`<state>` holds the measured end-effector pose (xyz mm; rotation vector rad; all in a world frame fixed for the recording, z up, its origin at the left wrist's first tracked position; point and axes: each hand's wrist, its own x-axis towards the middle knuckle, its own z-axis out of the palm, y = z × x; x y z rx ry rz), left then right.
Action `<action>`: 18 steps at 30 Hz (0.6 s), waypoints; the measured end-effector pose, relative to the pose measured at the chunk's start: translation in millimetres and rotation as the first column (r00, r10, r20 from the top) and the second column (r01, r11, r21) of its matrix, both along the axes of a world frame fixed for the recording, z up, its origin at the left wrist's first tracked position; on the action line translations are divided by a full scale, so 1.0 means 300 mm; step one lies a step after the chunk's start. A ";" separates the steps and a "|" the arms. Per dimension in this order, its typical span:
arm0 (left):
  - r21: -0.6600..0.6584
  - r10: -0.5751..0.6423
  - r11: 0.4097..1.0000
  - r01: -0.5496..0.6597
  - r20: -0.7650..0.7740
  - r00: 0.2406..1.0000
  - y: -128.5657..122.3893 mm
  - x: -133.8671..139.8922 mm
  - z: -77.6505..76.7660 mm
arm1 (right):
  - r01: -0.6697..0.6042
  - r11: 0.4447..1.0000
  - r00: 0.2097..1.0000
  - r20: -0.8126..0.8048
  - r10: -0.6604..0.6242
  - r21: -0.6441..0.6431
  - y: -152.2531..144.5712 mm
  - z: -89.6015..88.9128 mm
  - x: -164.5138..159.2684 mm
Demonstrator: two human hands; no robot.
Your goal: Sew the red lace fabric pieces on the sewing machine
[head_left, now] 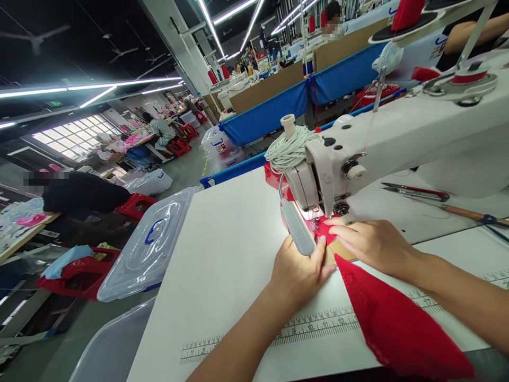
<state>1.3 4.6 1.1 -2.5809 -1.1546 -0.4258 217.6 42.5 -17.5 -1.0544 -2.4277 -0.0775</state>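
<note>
A length of red cloth (397, 323) runs from under the presser foot (315, 224) of a white sewing machine (382, 138) down over the table's front edge. My left hand (296, 268) lies palm down left of the needle, finger and thumb apart at the cloth; a grey lamp head (298, 228) hides some of its fingers. On the right, my right hand (374, 244) rests with stretched fingers, their tips on the red cloth beside the foot. A tan plate (338, 252) shows between both hands.
Thread snips (417, 192) and a wooden-handled tool (469, 213) lie right of the machine. Pale green cord (292, 150) is coiled on its head. A printed ruler (310, 328) crosses the white table (210, 254). A lidded clear bin (155, 239) stands left; people work beyond.
</note>
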 end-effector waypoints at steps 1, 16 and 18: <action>-0.022 0.004 1.000 -0.003 0.059 0.998 0.010 0.001 -0.004 | 0.002 1.000 1.000 -0.011 -0.002 -0.009 -0.002 0.001 -0.003; -0.260 0.105 0.966 0.013 0.434 0.895 0.069 0.009 -0.006 | 0.023 0.981 0.999 0.043 -0.015 -0.192 0.006 0.048 -0.047; -0.263 0.118 0.965 0.000 0.435 0.893 0.073 0.006 -0.010 | 0.065 0.978 0.995 -0.055 -0.077 -0.198 0.001 0.034 -0.064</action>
